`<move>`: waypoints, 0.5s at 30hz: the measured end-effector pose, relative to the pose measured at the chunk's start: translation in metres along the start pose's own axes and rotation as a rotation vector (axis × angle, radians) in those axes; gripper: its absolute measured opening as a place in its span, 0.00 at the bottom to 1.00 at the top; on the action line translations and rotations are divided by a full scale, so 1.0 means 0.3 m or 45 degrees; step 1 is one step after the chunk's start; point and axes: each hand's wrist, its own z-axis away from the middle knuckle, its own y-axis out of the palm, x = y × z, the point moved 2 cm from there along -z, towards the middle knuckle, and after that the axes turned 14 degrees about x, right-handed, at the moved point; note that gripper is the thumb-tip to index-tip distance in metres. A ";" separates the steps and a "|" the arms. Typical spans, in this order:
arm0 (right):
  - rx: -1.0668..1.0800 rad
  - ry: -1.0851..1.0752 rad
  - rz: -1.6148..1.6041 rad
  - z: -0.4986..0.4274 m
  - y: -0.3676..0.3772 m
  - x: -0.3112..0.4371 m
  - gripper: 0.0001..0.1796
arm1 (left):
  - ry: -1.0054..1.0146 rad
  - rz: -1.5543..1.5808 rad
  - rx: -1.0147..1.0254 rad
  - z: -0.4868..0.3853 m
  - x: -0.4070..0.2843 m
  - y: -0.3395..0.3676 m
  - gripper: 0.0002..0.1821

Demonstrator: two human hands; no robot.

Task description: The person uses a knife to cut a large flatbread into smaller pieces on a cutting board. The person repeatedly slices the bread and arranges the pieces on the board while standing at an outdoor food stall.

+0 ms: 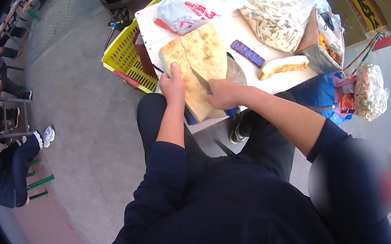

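A large golden flatbread [204, 51] lies before me on a white tabletop, with a long slit running down it. My right hand [224, 93] grips a knife, and the knife's blade [200, 79] stands in the slit. At the bread's left edge, my left hand [172, 86] holds a flat grey piece, perhaps a metal blade, with the thumb up along the bread; what exactly the fingers grip is partly hidden. Part of a round board [235, 73] shows beneath the bread at its right. Further right lie a purple patterned bar-shaped object [248, 53] and a cut piece of bread [282, 66].
A white printed plastic bag [183, 11] and a clear bag of pale strips [276, 17] stand at the back. Left of the table is a yellow plastic basket [122, 57]; at right, a box [313, 40] and a hanging bag [369, 92]. People sit far left.
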 end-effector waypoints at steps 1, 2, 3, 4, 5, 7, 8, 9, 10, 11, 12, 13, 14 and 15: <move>0.003 0.011 0.010 0.023 0.015 0.003 0.27 | 0.000 -0.027 0.000 -0.004 -0.003 -0.008 0.30; 0.003 0.025 0.023 0.050 0.034 0.007 0.26 | 0.001 -0.050 0.002 -0.006 0.000 -0.013 0.30; 0.004 0.039 0.035 0.070 0.052 0.005 0.26 | 0.013 -0.034 0.021 -0.004 0.005 -0.015 0.30; -0.023 0.039 0.037 0.083 0.067 -0.001 0.26 | 0.034 -0.027 0.023 -0.008 0.008 -0.014 0.30; -0.044 0.035 0.029 0.091 0.096 -0.012 0.26 | 0.051 -0.029 0.027 -0.012 0.015 -0.015 0.30; -0.051 0.021 0.015 0.102 0.143 -0.042 0.25 | 0.073 -0.138 0.015 -0.018 0.030 -0.017 0.31; -0.037 0.027 0.009 0.117 0.168 -0.051 0.25 | 0.073 -0.144 0.010 -0.015 0.044 -0.011 0.31; -0.030 0.033 0.012 0.135 0.178 -0.052 0.25 | 0.082 -0.144 0.002 -0.028 0.051 -0.011 0.31; -0.024 0.040 0.013 0.154 0.188 -0.052 0.25 | 0.092 -0.144 -0.004 -0.041 0.057 -0.014 0.31; -0.033 0.062 0.028 0.174 0.209 -0.052 0.24 | 0.059 -0.101 0.009 -0.058 0.075 -0.022 0.31; -0.010 0.082 0.025 0.194 0.235 -0.068 0.24 | 0.062 -0.083 0.018 -0.050 0.074 -0.016 0.31; 0.012 0.101 0.021 0.214 0.261 -0.086 0.24 | 0.003 -0.027 0.055 -0.045 0.074 -0.003 0.31; 0.030 0.103 0.027 0.229 0.277 -0.093 0.24 | -0.046 0.022 0.075 -0.046 0.061 -0.010 0.30; 0.004 0.084 0.049 0.246 0.269 -0.085 0.24 | 0.059 -0.002 0.099 -0.080 0.063 -0.020 0.29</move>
